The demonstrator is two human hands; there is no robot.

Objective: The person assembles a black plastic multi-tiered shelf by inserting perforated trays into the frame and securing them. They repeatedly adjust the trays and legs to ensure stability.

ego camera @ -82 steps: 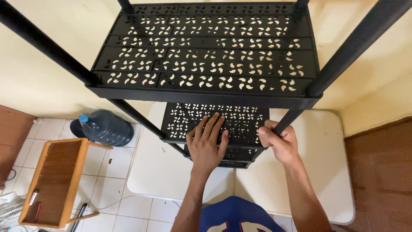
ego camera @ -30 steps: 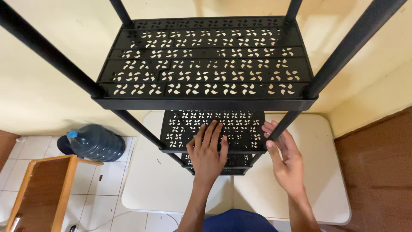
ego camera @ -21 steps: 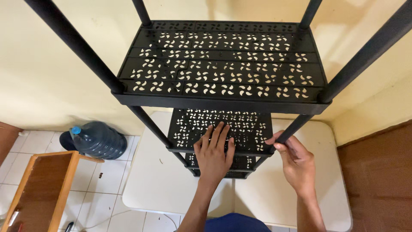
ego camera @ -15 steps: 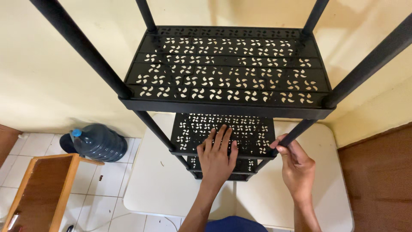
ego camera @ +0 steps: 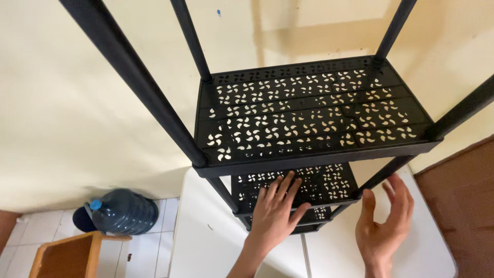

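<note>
The black rack (ego camera: 309, 113) stood on the white table (ego camera: 206, 247), by its back edge; it looked light, stiff and wobbly; the left hand (ego camera: 275, 216) lay flat on a low shelf (ego camera: 329, 185); the right hand (ego camera: 386, 226) was open wide, holding nothing, beside the leg (ego camera: 383, 174), a good place to hold.

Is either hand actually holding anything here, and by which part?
Nothing is held. The left hand lies flat on the lower shelf; the right hand is open beside the front right post.

Looks like a home room to me: white tiled floor (ego camera: 162, 234), big blue water jug (ego camera: 123, 212), plain cream wall (ego camera: 67, 128).
</note>
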